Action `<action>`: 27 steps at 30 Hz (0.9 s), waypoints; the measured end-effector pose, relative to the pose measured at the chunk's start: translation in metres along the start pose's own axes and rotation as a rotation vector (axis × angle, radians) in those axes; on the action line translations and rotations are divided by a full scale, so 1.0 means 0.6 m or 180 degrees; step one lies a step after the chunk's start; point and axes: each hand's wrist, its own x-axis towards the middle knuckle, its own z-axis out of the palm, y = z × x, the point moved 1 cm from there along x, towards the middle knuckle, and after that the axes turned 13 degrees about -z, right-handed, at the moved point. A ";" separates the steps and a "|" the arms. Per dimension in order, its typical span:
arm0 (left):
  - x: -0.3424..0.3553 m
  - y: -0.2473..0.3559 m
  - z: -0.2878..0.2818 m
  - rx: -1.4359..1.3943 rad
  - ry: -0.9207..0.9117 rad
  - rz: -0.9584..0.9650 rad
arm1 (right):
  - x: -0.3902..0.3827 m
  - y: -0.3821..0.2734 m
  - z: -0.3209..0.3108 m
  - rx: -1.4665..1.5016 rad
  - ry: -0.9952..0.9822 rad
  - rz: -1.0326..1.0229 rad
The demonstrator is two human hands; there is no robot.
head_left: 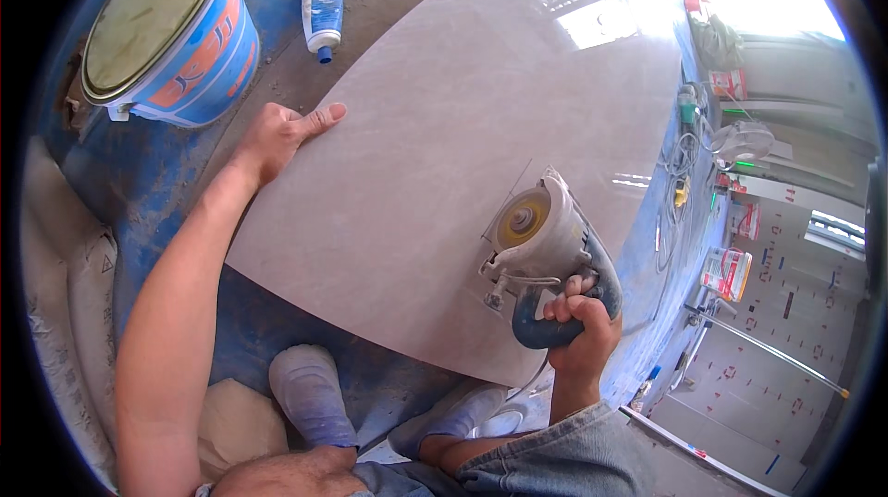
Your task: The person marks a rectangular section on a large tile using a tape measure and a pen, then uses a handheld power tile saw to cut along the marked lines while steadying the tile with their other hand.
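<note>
A large, glossy beige-grey tile (388,183) lies in front of me. My left hand (277,138) grips its left edge, the thumb on top and the fingers hidden beneath. Closed round the dark D-shaped handle of a handheld tile saw (566,236) is my right hand (589,331). The saw rests over the right part of the tile with its yellow disc facing up and left. Thin straight lines show on the tile beside the disc. Whether the disc spins, I cannot tell.
A blue-and-orange bucket (222,58) and a tube with a blue cap (323,16) stand beyond the left edge. My shoes (310,391) are at the near edge. Cables (680,159), a green power tool (687,104) and boxes (726,272) lie to the right. Sacks (69,284) line the left.
</note>
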 end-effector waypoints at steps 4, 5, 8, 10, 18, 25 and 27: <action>0.001 -0.001 -0.001 -0.0057 -0.0059 -0.0017 | 0.001 0.002 -0.004 -0.0005 -0.0032 0.0010; 0.003 -0.003 0.000 -0.0084 -0.0082 -0.0002 | 0.001 0.001 -0.005 0.0024 -0.0003 0.0033; 0.007 -0.009 0.006 -0.0096 0.0029 0.0118 | 0.001 0.002 -0.007 0.0028 0.0026 0.0046; 0.006 -0.009 0.006 -0.0090 0.0044 0.0095 | 0.001 0.004 -0.010 0.0009 0.0018 0.0042; 0.008 -0.009 0.000 0.0110 -0.0009 0.0011 | 0.000 0.007 -0.012 -0.0203 -0.0113 0.0056; 0.011 -0.010 0.001 0.0097 -0.0029 -0.0001 | 0.000 0.006 -0.014 -0.0204 -0.0133 0.0079; 0.011 -0.011 0.001 0.0056 -0.0027 0.0000 | 0.001 0.006 -0.013 -0.0211 -0.0206 0.0076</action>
